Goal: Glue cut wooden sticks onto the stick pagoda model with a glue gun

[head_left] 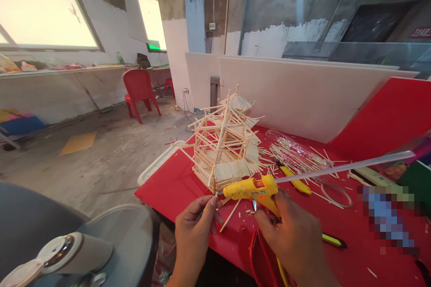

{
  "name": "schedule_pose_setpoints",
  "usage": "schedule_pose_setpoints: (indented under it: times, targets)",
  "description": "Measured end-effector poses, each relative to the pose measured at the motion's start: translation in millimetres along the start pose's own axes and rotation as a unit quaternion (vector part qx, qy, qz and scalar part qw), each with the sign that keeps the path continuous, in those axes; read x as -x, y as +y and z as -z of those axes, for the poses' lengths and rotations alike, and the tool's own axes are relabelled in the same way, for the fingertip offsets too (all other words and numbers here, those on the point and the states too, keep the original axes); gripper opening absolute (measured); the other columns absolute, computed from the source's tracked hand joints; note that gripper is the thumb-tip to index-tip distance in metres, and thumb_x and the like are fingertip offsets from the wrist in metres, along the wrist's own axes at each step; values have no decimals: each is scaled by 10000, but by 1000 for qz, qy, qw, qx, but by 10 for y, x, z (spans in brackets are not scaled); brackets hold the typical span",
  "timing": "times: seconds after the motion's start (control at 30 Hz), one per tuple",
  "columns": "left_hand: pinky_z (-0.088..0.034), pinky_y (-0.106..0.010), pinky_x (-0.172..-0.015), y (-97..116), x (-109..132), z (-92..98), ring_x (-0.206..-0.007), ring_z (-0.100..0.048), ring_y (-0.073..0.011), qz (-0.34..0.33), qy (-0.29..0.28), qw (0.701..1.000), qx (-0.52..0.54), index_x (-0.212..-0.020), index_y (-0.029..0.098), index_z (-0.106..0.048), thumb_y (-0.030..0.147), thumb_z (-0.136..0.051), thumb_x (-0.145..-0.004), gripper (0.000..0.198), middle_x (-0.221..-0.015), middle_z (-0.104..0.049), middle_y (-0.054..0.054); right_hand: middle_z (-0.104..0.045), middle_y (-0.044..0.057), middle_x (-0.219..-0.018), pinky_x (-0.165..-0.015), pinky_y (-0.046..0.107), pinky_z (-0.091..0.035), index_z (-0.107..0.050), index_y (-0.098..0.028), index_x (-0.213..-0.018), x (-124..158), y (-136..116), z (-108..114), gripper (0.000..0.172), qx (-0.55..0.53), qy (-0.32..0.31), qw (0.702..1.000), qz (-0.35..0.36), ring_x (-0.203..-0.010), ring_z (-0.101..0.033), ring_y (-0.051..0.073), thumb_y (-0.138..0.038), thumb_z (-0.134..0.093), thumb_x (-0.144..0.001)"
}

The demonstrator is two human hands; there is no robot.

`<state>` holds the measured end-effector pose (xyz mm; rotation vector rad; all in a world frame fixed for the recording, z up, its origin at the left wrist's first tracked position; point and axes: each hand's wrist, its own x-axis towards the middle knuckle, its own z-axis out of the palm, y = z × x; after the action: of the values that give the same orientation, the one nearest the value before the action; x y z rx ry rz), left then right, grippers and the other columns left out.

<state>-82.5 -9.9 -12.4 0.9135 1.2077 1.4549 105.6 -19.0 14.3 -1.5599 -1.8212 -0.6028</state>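
My right hand (291,228) is wrapped around the grip of a yellow hot glue gun (251,188), its nozzle pointing left. A long clear glue stick (343,169) sticks out of the gun's back end. Close to the nozzle, my left hand (197,228) pinches a short wooden stick piece (216,196) between thumb and fingertips; most of it is hidden. Just beyond both hands stands a tiered, pagoda-like model (232,145) built of thin wooden sticks, partly roofed with rows of them. A loose stick (230,216) lies below the nozzle.
The red tabletop (357,237) carries a yellow utility knife (296,180), another cutter (333,240), red-handled pliers (258,255) and a bundle of sticks (299,154) with plastic wrap. At lower left, a white bottle (79,251) lies on a grey stool (134,228). White boards (286,94) stand behind.
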Motion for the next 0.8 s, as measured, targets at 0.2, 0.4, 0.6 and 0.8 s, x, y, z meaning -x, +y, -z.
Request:
schedule_pose_setpoints:
  times: [0.2,0.4,0.6,0.8]
  targets:
    - [-416,-201,-445,0,20,15,-461,-504,-101,-11,-2,1000,-18,-840,145,-772,407,-741,-787,270,-540,-656,-11,-662,24,-660,-513,296,-374,-618,-166,-950,1,15,0,321,5,-3,1000,-4,-541,-647,187,-387,-384,-947]
    - [-423,-209,-448,7,34,15,-467,-525,-108,-14,-14,1000,-18,-855,150,-773,403,-732,-796,262,-581,-687,-25,-699,59,-737,-525,294,-402,-621,-167,-983,25,14,-15,380,7,-18,999,-33,-600,-667,206,-464,-386,-952]
    - [-437,-202,-462,25,40,32,-496,-550,-113,-20,-1,999,-28,-853,164,-766,392,-755,-776,240,-601,-694,-15,-735,113,-957,-586,337,-470,-597,-176,-1152,258,544,71,650,18,-130,963,-235,-769,-699,287,-729,-455,-843]
    - [-450,-198,-478,40,-36,28,-520,-565,-114,-14,-1,999,-36,-861,162,-765,380,-788,-737,252,-638,-707,-15,-735,168,-1024,-679,313,-487,-597,-113,-1236,793,1513,135,516,107,-232,897,-360,-882,-703,281,-471,-420,-910]
